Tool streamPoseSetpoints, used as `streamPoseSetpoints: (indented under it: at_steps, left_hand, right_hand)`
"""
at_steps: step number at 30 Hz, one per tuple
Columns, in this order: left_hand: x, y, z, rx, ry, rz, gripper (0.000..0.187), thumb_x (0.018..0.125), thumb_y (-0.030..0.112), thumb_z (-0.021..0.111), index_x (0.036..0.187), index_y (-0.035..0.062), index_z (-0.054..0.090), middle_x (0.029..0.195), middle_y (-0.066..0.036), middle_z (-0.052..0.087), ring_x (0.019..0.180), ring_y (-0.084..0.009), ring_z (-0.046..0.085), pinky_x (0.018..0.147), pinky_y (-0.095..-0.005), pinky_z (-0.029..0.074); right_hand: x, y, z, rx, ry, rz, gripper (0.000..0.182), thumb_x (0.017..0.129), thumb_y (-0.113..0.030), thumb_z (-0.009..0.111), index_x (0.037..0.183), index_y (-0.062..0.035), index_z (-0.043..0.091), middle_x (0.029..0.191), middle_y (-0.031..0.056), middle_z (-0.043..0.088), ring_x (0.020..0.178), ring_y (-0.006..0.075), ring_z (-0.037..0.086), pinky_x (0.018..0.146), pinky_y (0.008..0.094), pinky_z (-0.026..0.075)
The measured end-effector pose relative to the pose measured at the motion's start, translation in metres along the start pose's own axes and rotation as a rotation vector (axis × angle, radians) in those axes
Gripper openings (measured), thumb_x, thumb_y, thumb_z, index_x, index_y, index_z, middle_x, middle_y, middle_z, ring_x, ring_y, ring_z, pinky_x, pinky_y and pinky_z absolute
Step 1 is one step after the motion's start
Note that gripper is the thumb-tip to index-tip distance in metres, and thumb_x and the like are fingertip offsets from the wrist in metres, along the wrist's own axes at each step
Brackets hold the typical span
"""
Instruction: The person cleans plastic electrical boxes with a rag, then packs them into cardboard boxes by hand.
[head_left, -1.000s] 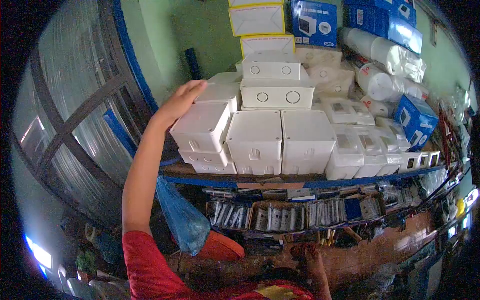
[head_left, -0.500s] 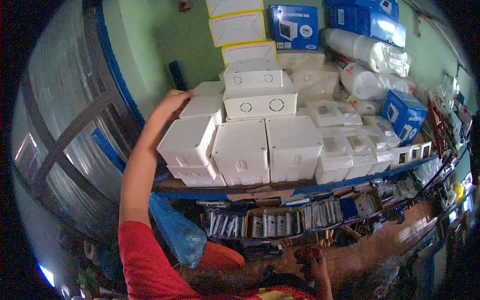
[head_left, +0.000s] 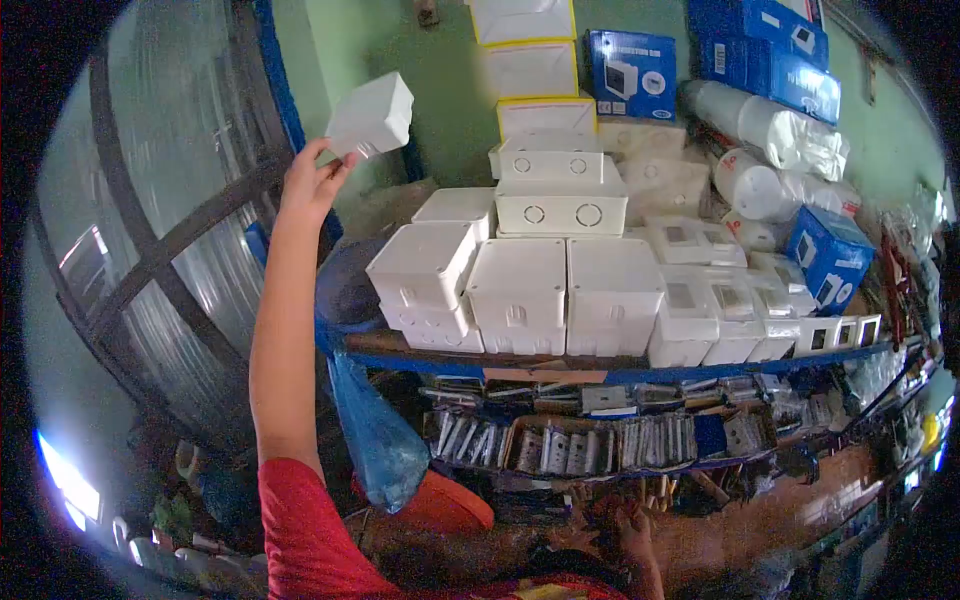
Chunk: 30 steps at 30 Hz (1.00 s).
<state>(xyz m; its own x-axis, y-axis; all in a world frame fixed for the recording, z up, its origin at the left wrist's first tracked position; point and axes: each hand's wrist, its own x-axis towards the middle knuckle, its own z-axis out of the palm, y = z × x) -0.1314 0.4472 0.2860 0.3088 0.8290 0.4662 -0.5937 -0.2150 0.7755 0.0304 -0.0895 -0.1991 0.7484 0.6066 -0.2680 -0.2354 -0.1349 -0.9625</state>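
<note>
My left hand is raised at the upper left, its thumb and fingers closed on the lower end of a white plastic junction box. The box is tilted, in the air, apart from the shelf. To its right are stacked more white junction boxes, some with round knockout marks on their sides. Low in the view, my right hand hangs in shadow beside a dark reddish patch. Its fingers are too dim to make out.
A blue-edged shelf bears the boxes, wrapped white cases and a blue carton. Yellow-edged cartons stand behind. Below are trays of packed switch plates and a hanging blue plastic bag. A barred window is at the left.
My left hand has lifted a junction box off the back left of the stack, up and to the left. The view has shifted, so the shelf sits farther right.
</note>
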Motion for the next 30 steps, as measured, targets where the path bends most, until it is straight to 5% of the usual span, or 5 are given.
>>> streamPoseSetpoints:
  at_steps: [2, 13, 18, 25, 30]
  left_hand:
    - [-0.029, 0.019, 0.006, -0.037, -0.062, -0.020, 0.035, 0.084, 0.010, 0.060, 0.110, -0.0086, 0.046, 0.110, -0.020, 0.052, 0.107, -0.0310, 0.053, 0.089, -0.0359, 0.052]
    - [-0.323, -0.037, 0.159, -0.252, -0.291, -0.430, 0.049, 0.082, 0.013, 0.052, 0.129, 0.0068, 0.039, 0.124, -0.011, 0.052, 0.116, -0.0260, 0.052, 0.099, -0.0405, 0.043]
    - [-0.409, -0.084, 0.240, -0.079, -0.296, -0.317, 0.047, 0.092, 0.022, 0.052, 0.133, 0.0059, 0.035, 0.124, -0.010, 0.051, 0.115, -0.0217, 0.051, 0.099, -0.0350, 0.041]
    - [-0.462, -0.127, 0.278, -0.101, -0.298, -0.378, 0.043, 0.099, 0.035, 0.046, 0.130, 0.0055, 0.039, 0.120, -0.009, 0.053, 0.110, -0.0177, 0.054, 0.096, -0.0357, 0.045]
    - [-0.500, -0.158, 0.298, -0.143, -0.334, -0.434, 0.054, 0.095, 0.047, 0.049, 0.131, 0.0080, 0.040, 0.120, -0.008, 0.054, 0.109, -0.0193, 0.056, 0.091, -0.0347, 0.048]
  right_hand:
    - [-0.005, -0.034, -0.006, 0.186, 0.023, 0.290, 0.035, 0.089, -0.026, 0.062, 0.116, -0.0038, 0.056, 0.105, 0.0053, 0.060, 0.093, 0.0203, 0.057, 0.084, 0.0356, 0.047]
    - [-0.070, -0.299, -0.013, 0.996, -0.257, -0.711, 0.073, 0.075, -0.039, 0.070, 0.137, -0.0170, 0.038, 0.144, 0.0173, 0.037, 0.129, 0.0320, 0.042, 0.104, 0.0507, 0.038]
    - [-0.056, -0.304, -0.040, 0.081, -0.245, -1.146, 0.073, 0.075, -0.005, 0.060, 0.144, -0.0070, 0.036, 0.156, 0.0210, -0.009, 0.145, 0.0311, 0.009, 0.113, 0.0364, 0.014]
    - [-0.074, -0.293, -0.106, 0.389, -0.253, -1.003, 0.082, 0.074, -0.001, 0.066, 0.146, -0.0050, 0.027, 0.152, 0.0215, 0.023, 0.130, 0.0246, 0.042, 0.103, 0.0368, 0.039]
    - [-0.057, -0.268, -0.155, 0.294, -0.016, -0.993, 0.042, 0.086, 0.001, 0.058, 0.126, -0.0001, 0.045, 0.113, 0.0116, 0.060, 0.106, 0.0172, 0.057, 0.095, 0.0319, 0.043]
